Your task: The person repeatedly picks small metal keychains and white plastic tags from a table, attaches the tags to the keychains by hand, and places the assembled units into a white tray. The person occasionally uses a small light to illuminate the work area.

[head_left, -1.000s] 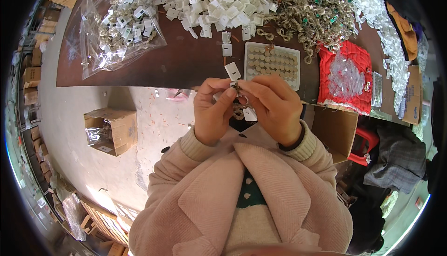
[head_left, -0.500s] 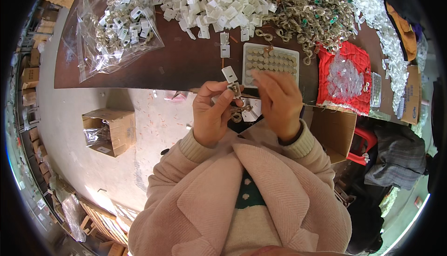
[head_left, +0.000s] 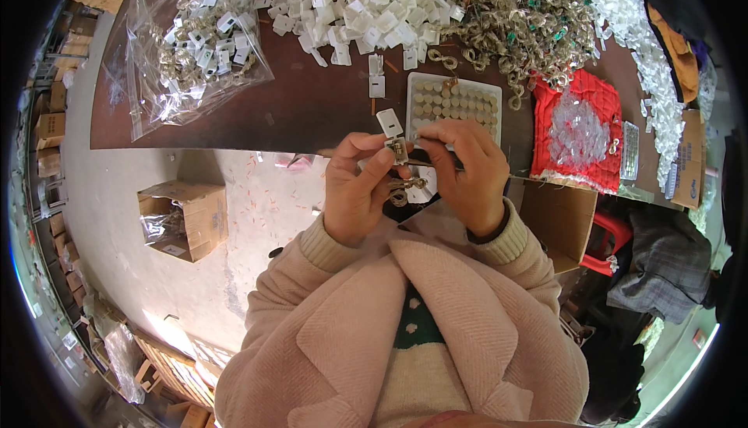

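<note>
My left hand (head_left: 354,186) is closed on a small white plastic case (head_left: 389,123), its lid folded up and small parts showing in its lower half. A coil of thin wire (head_left: 401,190) hangs below the case. Close to the case's right side, my right hand (head_left: 470,167) is closed in a pinch; what sits between its fingertips is too small to make out. Just beyond that hand, a white tray (head_left: 499,95) holds rows of round, pale metallic discs. Another opened white case (head_left: 376,85) lies flat on the dark table (head_left: 312,109).
White plastic cases (head_left: 366,7) are heaped at the back, beside a pile of coiled wires (head_left: 522,15). A clear bag (head_left: 195,46) of wired cases lies left. Clear plastic pieces (head_left: 578,128) rest on red quilted cloth (head_left: 544,155). Cardboard boxes (head_left: 204,218) stand below.
My right hand has come from over the tray down and left to the case, its fingers now pinched. The left hand and its case have shifted only slightly.
</note>
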The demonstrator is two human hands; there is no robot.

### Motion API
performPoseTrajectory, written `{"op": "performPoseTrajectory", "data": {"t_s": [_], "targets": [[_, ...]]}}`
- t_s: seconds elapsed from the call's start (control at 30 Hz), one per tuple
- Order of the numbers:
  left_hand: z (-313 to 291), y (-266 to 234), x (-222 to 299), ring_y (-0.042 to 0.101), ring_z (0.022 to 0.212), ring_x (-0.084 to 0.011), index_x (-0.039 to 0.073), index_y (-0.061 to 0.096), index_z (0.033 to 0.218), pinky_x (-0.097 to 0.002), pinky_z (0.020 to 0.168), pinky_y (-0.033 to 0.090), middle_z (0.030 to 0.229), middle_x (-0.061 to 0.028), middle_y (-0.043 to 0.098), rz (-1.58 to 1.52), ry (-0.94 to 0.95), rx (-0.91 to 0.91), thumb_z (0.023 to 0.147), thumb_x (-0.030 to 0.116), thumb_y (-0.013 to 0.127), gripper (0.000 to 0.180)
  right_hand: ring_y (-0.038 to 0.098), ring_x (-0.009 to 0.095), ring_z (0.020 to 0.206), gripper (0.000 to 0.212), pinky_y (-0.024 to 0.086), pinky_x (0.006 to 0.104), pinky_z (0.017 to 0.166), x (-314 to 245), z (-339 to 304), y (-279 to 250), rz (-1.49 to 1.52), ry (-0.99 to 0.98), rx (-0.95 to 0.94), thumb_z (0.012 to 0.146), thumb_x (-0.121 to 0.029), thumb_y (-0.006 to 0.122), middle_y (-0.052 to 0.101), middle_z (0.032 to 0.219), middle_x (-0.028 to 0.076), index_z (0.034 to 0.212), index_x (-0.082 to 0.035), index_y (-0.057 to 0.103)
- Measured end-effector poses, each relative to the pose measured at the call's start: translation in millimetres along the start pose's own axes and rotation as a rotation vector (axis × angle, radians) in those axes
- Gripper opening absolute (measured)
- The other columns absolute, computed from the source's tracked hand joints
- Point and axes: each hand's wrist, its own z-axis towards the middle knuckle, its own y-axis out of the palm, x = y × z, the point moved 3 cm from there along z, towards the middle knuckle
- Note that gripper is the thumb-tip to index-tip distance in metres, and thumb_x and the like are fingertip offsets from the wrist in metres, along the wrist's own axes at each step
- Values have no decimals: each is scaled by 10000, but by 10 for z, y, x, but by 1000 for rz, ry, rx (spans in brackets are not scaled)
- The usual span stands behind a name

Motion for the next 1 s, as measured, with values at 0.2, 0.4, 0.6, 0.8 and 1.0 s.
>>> {"op": "performPoseTrajectory", "data": {"t_s": [0.2, 0.4, 0.6, 0.8, 1.0], "targets": [[-17, 79, -1, 687, 834, -168, 39, 555, 1117, -226, 613, 518, 983, -102, 667, -58, -17, -106, 987, 14, 580, 134, 656, 289, 762, 202, 518, 364, 668, -159, -21, 11, 121, 25, 38, 755, 38, 731, 694, 880, 86, 935, -44, 690], [-35, 60, -9, 666, 787, -168, 48, 586, 1097, -276, 679, 553, 990, -92, 671, -63, -93, -92, 975, 36, 608, 125, 659, 292, 783, 207, 525, 350, 714, -113, -8, -75, 249, 121, -103, 753, 47, 730, 695, 897, 91, 938, -43, 702], [-10, 75, -43, 660, 790, -148, 65, 610, 1080, -252, 680, 544, 1000, -67, 681, -91, -41, -72, 970, 57, 625, 111, 655, 216, 847, 246, 540, 304, 725, -193, -136, -116, 320, 109, -90, 832, 37, 722, 665, 1059, 125, 1071, -22, 721], [-14, 149, -67, 669, 793, -130, 70, 613, 1077, -234, 675, 543, 981, -73, 694, -85, -49, -97, 961, 78, 640, 120, 635, 166, 885, 232, 535, 272, 729, -174, -204, -181, 419, 99, -132, 912, -13, 687, 620, 1154, 160, 1141, 26, 691], [-58, 239, -78, 671, 777, -146, 77, 608, 1065, -248, 659, 538, 952, -121, 716, -44, -117, -118, 936, 111, 671, 148, 628, 108, 796, 224, 519, 251, 695, 20, -139, -175, 850, 636, -90, 926, -32, 675, 683, 962, 81, 1137, 41, 667]]}}
